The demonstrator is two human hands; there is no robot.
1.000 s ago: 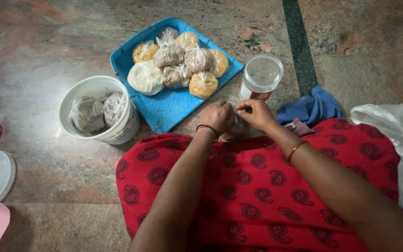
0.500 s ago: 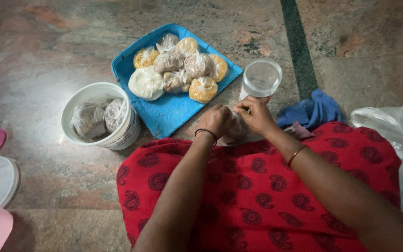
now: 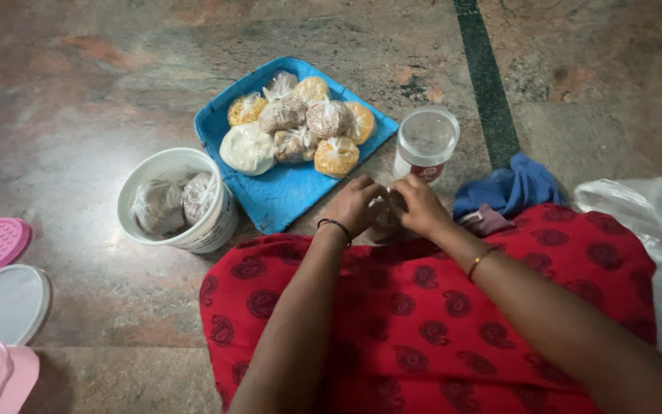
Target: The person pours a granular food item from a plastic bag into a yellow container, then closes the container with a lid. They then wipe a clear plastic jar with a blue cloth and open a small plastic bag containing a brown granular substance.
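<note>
Your left hand [image 3: 355,205] and right hand [image 3: 421,205] have pulled in tighter since a second ago, now pinched together on the small bag [image 3: 387,222] at your knee, just below the jar [image 3: 425,144], so looks like you're knotting it.

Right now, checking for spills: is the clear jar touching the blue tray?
Apart. The head view shows bare floor between the clear jar and the blue tray.
</note>
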